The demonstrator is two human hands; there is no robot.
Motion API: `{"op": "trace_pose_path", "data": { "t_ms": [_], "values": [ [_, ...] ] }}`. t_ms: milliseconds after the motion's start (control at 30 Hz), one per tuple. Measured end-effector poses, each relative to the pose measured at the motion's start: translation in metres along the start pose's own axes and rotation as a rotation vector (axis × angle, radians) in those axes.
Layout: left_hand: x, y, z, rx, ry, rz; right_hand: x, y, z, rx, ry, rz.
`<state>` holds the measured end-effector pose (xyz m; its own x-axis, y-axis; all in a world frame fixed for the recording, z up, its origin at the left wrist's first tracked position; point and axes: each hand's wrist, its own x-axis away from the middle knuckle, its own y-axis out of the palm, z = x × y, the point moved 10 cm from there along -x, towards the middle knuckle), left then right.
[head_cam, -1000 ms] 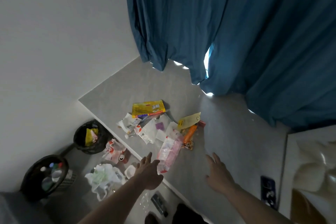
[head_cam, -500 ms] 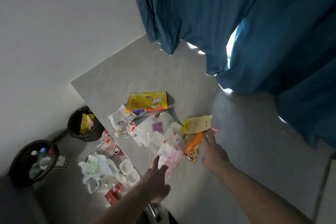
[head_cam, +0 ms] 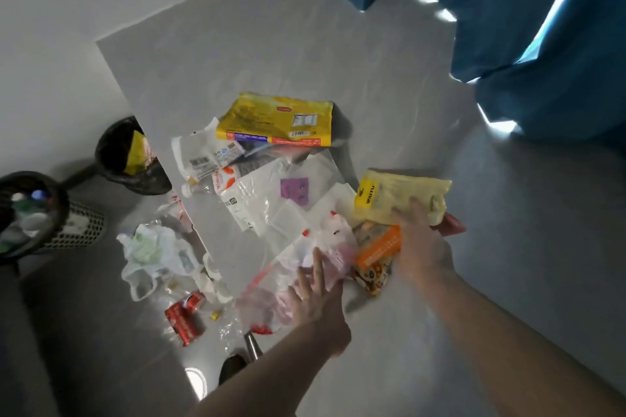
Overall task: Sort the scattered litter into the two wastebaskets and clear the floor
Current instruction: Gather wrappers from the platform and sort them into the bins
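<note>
Dim indoor light, its only bright source daylight leaking through gaps in the blue curtain [head_cam: 528, 10] at upper right, throwing hard white patches along the curtain's hem. The grey floor [head_cam: 257, 54] carries soft glare. Both hands are motion-blurred, the wastebaskets [head_cam: 125, 152] sit in shadow, and wide-angle distortion bends the frame's edges.

This looks like a room in a home. Beyond the hands a blue curtain [head_cam: 528, 27] hangs to the grey tiled floor [head_cam: 237, 54], and two black wastebaskets [head_cam: 27, 213] stand by the white wall [head_cam: 67, 10] to their left.
</note>
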<state>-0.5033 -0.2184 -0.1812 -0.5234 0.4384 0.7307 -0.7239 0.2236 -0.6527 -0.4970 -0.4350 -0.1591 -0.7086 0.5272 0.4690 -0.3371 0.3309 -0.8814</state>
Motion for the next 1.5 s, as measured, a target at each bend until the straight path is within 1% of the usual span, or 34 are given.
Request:
{"op": "trace_pose_path", "data": {
  "t_ms": [100, 167, 233, 300, 400, 433, 500, 567, 667, 733, 800, 833, 900, 967, 1067, 1233, 1333, 1433, 1500],
  "values": [
    [0.002, 0.009, -0.003, 0.046, 0.018, 0.006, 0.004, -0.011, -0.007, -0.042, 0.000, 0.081],
    [0.009, 0.010, -0.008, 0.089, 0.029, 0.015, 0.012, -0.020, -0.011, -0.073, -0.038, 0.128],
    [0.018, 0.003, -0.013, 0.124, 0.032, 0.019, 0.021, -0.029, -0.007, -0.140, -0.067, 0.216],
    [0.029, -0.011, -0.016, 0.180, 0.052, 0.057, 0.031, -0.045, 0.007, -0.307, -0.053, 0.341],
    [0.044, -0.038, -0.019, 0.223, 0.112, 0.159, 0.052, -0.079, 0.035, -0.634, -0.002, 0.517],
    [0.047, -0.046, -0.020, 0.239, 0.117, 0.184, 0.059, -0.088, 0.049, -0.738, 0.046, 0.570],
    [0.053, -0.061, -0.026, 0.282, 0.100, 0.257, 0.071, -0.092, 0.082, -0.898, 0.206, 0.603],
    [0.058, -0.080, -0.030, 0.323, 0.103, 0.370, 0.076, -0.081, 0.114, -1.017, 0.376, 0.582],
    [0.063, -0.110, -0.026, 0.330, 0.172, 0.549, 0.078, -0.046, 0.154, -1.172, 0.584, 0.520],
    [0.065, -0.123, -0.022, 0.347, 0.197, 0.611, 0.083, -0.021, 0.173, -1.223, 0.701, 0.470],
    [0.063, -0.127, -0.018, 0.407, 0.193, 0.594, 0.098, 0.006, 0.193, -1.278, 0.845, 0.455],
    [0.059, -0.123, -0.017, 0.448, 0.179, 0.557, 0.109, 0.020, 0.201, -1.309, 0.918, 0.444],
    [0.050, -0.113, -0.014, 0.527, 0.134, 0.454, 0.126, 0.048, 0.213, -1.326, 1.002, 0.386],
    [0.038, -0.098, -0.009, 0.556, 0.113, 0.362, 0.134, 0.076, 0.217, -1.309, 1.016, 0.312],
    [0.017, -0.080, -0.004, 0.521, 0.094, 0.295, 0.140, 0.101, 0.208, -1.261, 0.948, 0.216],
    [-0.016, -0.071, 0.022, 0.336, 0.157, 0.326, 0.133, 0.115, 0.191, -1.114, 0.779, 0.232],
    [-0.035, -0.066, 0.041, 0.256, 0.198, 0.307, 0.124, 0.114, 0.175, -1.098, 0.721, 0.236],
    [-0.045, -0.062, 0.051, 0.186, 0.208, 0.331, 0.122, 0.115, 0.156, -1.093, 0.676, 0.190],
    [-0.048, -0.060, 0.051, 0.180, 0.202, 0.345, 0.125, 0.120, 0.149, -1.099, 0.672, 0.167]
  ]
}}
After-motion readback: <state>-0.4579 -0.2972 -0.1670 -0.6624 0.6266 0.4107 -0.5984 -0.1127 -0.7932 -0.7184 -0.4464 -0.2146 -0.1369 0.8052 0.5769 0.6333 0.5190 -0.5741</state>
